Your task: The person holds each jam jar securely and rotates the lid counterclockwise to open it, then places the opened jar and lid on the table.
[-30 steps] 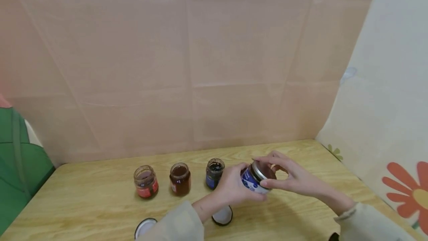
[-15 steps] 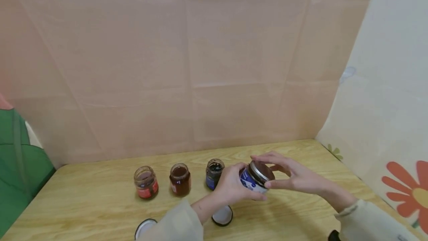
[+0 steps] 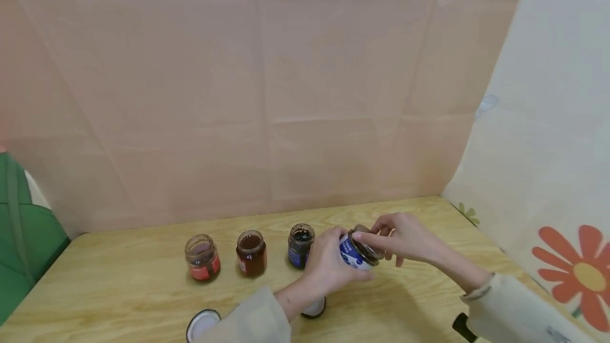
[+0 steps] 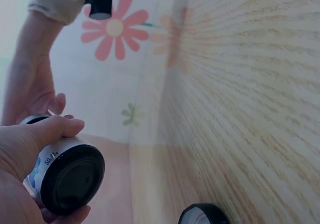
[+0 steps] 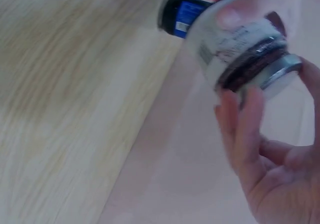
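Observation:
A jar with a blue and white label (image 3: 351,254) is tilted above the table, its lid end toward the right. My left hand (image 3: 330,262) grips its body from the left; in the left wrist view its dark base (image 4: 76,180) faces the camera. At the other end my right hand (image 3: 404,238) pinches the silver-edged lid (image 5: 279,71), with fingertips on opposite sides of the rim. The lid sits on the jar's mouth. Behind the left hand stands an uncapped dark jar with a blue label (image 3: 299,246), partly covered by that hand.
Left of it stand an uncapped brown-filled jar (image 3: 251,254) and an uncapped red-labelled jar (image 3: 204,266). Two lids, one at the front left (image 3: 203,323) and another lid (image 3: 314,308) under the left wrist, lie white side up on the wooden table (image 3: 114,279). A fabric backdrop (image 3: 190,94) rises behind.
My right hand has turned on the lid: its wrist is higher and its fingers now hang down past the right side. My left hand keeps its hold on the jar. The view has shifted slightly.

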### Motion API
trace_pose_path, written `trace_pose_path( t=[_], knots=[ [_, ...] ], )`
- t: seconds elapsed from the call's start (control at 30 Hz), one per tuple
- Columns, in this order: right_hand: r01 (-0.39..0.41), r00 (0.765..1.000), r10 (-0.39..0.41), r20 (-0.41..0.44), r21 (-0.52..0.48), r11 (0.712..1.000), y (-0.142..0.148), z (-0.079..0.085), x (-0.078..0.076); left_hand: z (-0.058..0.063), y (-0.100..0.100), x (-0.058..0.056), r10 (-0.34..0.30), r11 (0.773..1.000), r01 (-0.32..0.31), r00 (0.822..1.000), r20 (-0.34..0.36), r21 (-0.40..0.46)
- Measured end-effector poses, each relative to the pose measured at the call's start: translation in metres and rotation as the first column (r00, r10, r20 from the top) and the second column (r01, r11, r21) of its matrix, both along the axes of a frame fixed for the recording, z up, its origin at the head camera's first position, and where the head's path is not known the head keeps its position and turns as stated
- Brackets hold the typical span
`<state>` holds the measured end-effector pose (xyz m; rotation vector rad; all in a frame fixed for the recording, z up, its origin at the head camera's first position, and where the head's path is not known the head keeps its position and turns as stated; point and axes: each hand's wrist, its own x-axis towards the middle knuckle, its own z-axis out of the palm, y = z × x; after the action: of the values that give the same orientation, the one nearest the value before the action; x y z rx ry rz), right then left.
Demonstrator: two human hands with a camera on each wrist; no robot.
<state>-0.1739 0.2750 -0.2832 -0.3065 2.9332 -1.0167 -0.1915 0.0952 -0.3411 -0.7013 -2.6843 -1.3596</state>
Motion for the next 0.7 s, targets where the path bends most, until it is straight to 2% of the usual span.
trace_pose_path(
  t=[0.07,0.17,0.33,0.43,0.53,0.63,0.7],
  knots=[
    [0.005,0.997,-0.003,0.074,-0.021,1.0,0.0,0.004,0.0,0.0,0.001,0.0,0.004,1.0,-0.004,1.0,0.006,0.002],
    [0.016,0.99,-0.009,0.138,-0.049,0.999,0.0,0.006,0.0,0.0,0.002,0.0,-0.001,1.0,0.001,1.0,0.014,0.009],
    [0.041,0.989,-0.031,0.148,-0.066,0.997,0.003,0.007,-0.001,0.0,0.004,-0.001,-0.016,1.0,0.016,1.0,0.021,0.018],
    [0.046,0.99,-0.038,0.135,-0.054,0.997,0.005,0.006,-0.002,0.0,0.004,-0.003,-0.02,0.999,0.019,0.999,0.037,0.032],
    [0.014,0.995,-0.009,0.1,-0.05,0.999,0.005,0.005,-0.002,-0.001,0.004,-0.004,-0.033,0.997,0.027,0.996,0.086,0.065],
    [-0.074,0.997,0.074,0.013,-0.018,0.997,0.008,0.002,0.0,-0.002,0.003,-0.005,-0.045,0.993,0.025,0.984,0.174,0.114],
    [-0.145,0.988,0.145,-0.056,0.008,0.989,0.011,0.0,0.001,-0.003,0.002,-0.005,-0.043,0.991,0.013,0.975,0.22,0.132]
  ],
)
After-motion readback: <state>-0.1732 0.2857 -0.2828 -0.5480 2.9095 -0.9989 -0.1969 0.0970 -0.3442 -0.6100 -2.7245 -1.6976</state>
